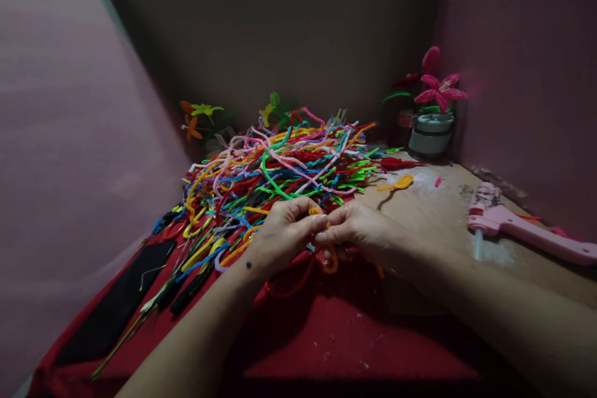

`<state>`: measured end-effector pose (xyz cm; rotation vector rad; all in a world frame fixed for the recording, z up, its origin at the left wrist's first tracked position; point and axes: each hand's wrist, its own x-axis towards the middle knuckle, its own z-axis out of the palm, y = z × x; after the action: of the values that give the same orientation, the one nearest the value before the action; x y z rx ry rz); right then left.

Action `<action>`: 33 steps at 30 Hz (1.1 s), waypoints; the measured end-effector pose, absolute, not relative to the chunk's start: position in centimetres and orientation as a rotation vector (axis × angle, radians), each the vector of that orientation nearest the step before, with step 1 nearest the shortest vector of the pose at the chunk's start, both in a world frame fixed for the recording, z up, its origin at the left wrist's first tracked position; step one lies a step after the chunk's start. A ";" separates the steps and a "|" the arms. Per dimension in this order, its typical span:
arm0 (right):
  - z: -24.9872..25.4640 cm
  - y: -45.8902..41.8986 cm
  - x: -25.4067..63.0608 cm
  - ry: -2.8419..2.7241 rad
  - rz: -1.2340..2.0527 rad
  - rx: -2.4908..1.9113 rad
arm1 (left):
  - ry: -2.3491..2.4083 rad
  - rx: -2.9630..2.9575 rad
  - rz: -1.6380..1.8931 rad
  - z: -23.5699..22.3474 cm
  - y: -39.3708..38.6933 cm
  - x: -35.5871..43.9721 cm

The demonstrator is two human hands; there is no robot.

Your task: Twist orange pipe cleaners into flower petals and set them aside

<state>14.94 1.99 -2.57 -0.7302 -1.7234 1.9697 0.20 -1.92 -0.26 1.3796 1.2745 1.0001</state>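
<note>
My left hand (291,224) and my right hand (352,227) meet over the front of the table, fingertips together. Both are closed on an orange pipe cleaner (332,261), whose bent end hangs below the fingers; part of it is hidden by them. Just behind the hands rises a large heap of colourful pipe cleaners (289,168). To the right of my right hand lies a yellow-orange looped pipe-cleaner piece (402,183), apart from the hand.
A pink glue gun (527,230) lies at the right. Behind it stands a grey pot (431,135) with a pink pipe-cleaner flower (441,90). On the red cloth (298,348) at left are a black flat object (119,301) and yellow-handled scissors (198,224).
</note>
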 end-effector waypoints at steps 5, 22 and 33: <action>-2.1 1.8 14.8 -1.646 1.959 -0.786 | 1.279 1.392 1.027 -0.3 -1.8 0.0; -3.2 2.7 14.7 -1.306 1.867 -0.810 | 1.257 1.256 1.082 -0.2 -1.7 0.2; -3.3 2.0 14.1 -1.322 1.591 -0.840 | 1.432 1.353 1.092 -1.2 -2.2 1.6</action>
<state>14.08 2.03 -3.27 -0.8404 -1.3224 1.5915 1.61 -2.20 -1.16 1.3525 1.4323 1.0921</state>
